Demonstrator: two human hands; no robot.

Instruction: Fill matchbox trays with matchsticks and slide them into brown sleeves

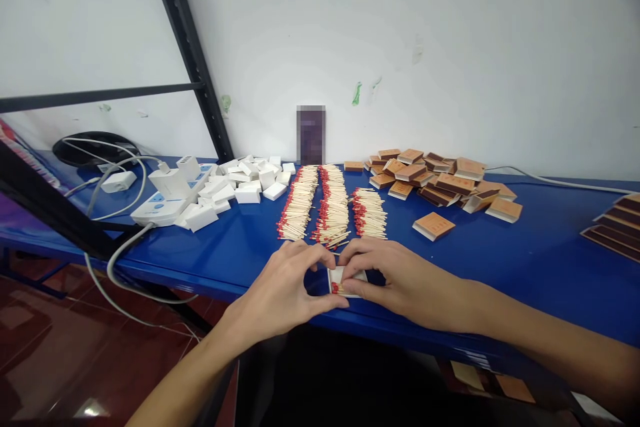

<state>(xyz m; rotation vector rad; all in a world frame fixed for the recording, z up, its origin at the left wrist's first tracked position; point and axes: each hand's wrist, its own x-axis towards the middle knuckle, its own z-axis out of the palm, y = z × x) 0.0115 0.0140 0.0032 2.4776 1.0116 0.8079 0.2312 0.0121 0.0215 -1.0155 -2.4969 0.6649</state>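
At the table's front edge lies a small white matchbox tray [356, 275] with a few red-tipped matches [338, 288] in it. My left hand [293, 283] grips the tray's left end between thumb and fingers. Over its right part is my right hand [387, 280], its fingers pinched on the matches inside; how many they hold is hidden. Just beyond my hands, loose matches are heaped in three rows: a left row [299, 203], a middle row [333, 207] and a shorter right row [370, 215], red heads mostly facing left.
White empty trays [249, 194] are piled at back left, beside a power strip [163, 205] with cables. Brown matchboxes [455, 183] form a heap at back right, with one matchbox [433, 225] nearer. Dark-striped boxes [617, 230] sit far right. A black shelf post [193, 47] rises at left.
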